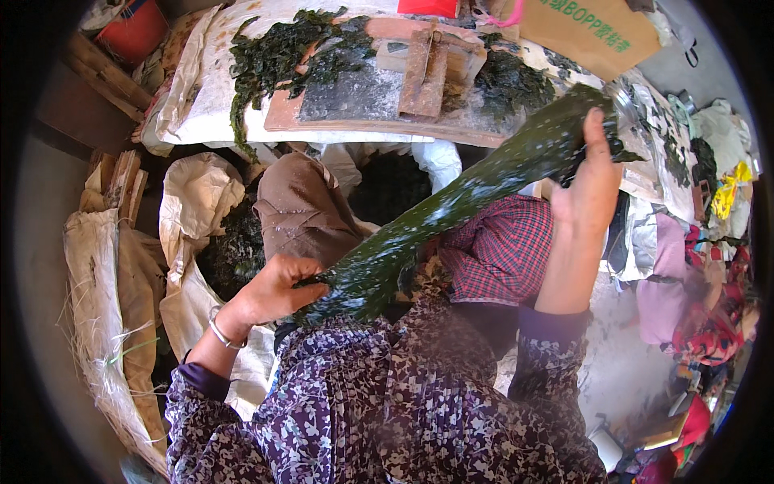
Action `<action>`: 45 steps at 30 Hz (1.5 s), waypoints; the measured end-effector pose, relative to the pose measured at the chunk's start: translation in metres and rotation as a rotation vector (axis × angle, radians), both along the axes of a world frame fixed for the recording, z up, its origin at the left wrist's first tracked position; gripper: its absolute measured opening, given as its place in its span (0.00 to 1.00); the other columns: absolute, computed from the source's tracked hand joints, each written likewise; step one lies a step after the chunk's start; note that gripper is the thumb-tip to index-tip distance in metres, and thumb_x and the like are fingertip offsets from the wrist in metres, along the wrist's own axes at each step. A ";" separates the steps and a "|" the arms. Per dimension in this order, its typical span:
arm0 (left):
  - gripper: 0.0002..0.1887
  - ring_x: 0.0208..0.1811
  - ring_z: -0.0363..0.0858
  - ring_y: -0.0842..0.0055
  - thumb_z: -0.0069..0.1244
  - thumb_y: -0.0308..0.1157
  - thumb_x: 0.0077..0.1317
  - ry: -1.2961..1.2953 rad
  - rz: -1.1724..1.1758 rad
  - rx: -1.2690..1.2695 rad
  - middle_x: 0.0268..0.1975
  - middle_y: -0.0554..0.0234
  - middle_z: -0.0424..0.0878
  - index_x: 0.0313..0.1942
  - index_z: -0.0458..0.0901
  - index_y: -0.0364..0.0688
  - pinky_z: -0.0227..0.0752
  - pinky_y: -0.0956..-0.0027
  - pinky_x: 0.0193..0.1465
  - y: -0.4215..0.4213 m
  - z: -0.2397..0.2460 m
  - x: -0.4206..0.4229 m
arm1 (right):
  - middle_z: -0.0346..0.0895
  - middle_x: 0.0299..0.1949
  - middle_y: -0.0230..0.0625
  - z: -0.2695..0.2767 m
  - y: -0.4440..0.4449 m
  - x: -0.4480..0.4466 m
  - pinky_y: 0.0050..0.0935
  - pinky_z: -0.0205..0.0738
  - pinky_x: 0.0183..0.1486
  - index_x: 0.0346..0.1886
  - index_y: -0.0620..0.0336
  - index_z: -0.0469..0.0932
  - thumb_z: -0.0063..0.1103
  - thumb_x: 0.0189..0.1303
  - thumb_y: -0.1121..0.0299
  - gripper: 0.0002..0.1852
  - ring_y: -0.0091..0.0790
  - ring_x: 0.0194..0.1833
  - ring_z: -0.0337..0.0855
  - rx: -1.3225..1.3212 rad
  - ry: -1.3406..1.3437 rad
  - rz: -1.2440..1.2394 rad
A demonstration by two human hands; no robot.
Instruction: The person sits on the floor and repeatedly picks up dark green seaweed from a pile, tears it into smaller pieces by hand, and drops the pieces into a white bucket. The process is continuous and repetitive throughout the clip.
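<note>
A long, dark green strip of seaweed (447,199), probably kelp, stretches slantwise above my lap, wet-looking and flecked with pale specks. Its lower left end is pinched between the thumb and fingers of my left hand (278,290), which has a bangle at the wrist. Higher up at the right, my right hand (589,175) grips the other end, thumb on top. Beyond the strip lies a board (351,103) dusted with white grains. On that board a rusty, worn block (423,78) stands among heaps of dark seaweed (296,51).
Open woven sacks (202,193) holding dark seaweed stand at my left. Another opening with dark contents (390,184) sits beneath the table edge. A cardboard sheet (589,33) and a red bucket (136,30) are at the back. Clothes (707,302) and other clutter line the right.
</note>
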State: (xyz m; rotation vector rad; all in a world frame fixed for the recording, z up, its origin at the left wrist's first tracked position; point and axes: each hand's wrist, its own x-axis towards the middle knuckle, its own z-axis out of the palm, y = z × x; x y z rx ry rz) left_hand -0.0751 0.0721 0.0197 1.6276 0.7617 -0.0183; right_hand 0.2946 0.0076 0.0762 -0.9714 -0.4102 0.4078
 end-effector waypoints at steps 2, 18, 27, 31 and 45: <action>0.08 0.25 0.61 0.87 0.54 0.24 0.68 -0.013 -0.024 -0.011 0.21 0.71 0.68 0.29 0.77 0.33 0.59 0.72 0.26 0.001 -0.001 -0.005 | 0.83 0.43 0.38 0.013 -0.006 0.026 0.36 0.83 0.43 0.50 0.66 0.79 0.66 0.65 0.65 0.16 0.35 0.39 0.85 0.006 0.082 -0.008; 0.21 0.51 0.77 0.84 0.56 0.25 0.69 -0.651 0.291 -0.208 0.53 0.64 0.78 0.60 0.71 0.33 0.75 0.76 0.55 0.020 0.049 0.111 | 0.79 0.31 0.25 -0.014 0.007 -0.085 0.19 0.70 0.38 0.44 0.67 0.80 0.60 0.71 0.63 0.14 0.16 0.34 0.72 -0.320 -0.492 0.594; 0.12 0.36 0.66 0.92 0.46 0.33 0.77 -0.676 0.479 0.080 0.35 0.78 0.77 0.43 0.81 0.32 0.64 0.83 0.38 0.039 0.024 0.151 | 0.74 0.23 0.30 -0.028 0.042 -0.076 0.23 0.68 0.32 0.38 0.68 0.79 0.63 0.69 0.59 0.17 0.18 0.28 0.69 -0.357 -0.623 0.497; 0.18 0.29 0.59 0.90 0.44 0.38 0.79 -0.589 0.501 0.263 0.26 0.80 0.69 0.33 0.77 0.33 0.58 0.77 0.28 0.063 0.024 0.166 | 0.65 0.21 0.30 -0.039 0.064 -0.066 0.25 0.62 0.28 0.30 0.67 0.74 0.60 0.70 0.64 0.16 0.18 0.27 0.63 -0.300 -0.624 0.326; 0.20 0.16 0.63 0.65 0.51 0.34 0.71 -0.382 0.478 0.610 0.17 0.38 0.71 0.23 0.76 0.26 0.64 0.59 0.24 0.167 -0.002 0.238 | 0.73 0.16 0.46 -0.071 0.150 -0.012 0.36 0.68 0.26 0.36 0.71 0.81 0.61 0.66 0.63 0.16 0.39 0.18 0.74 -0.521 -0.622 0.076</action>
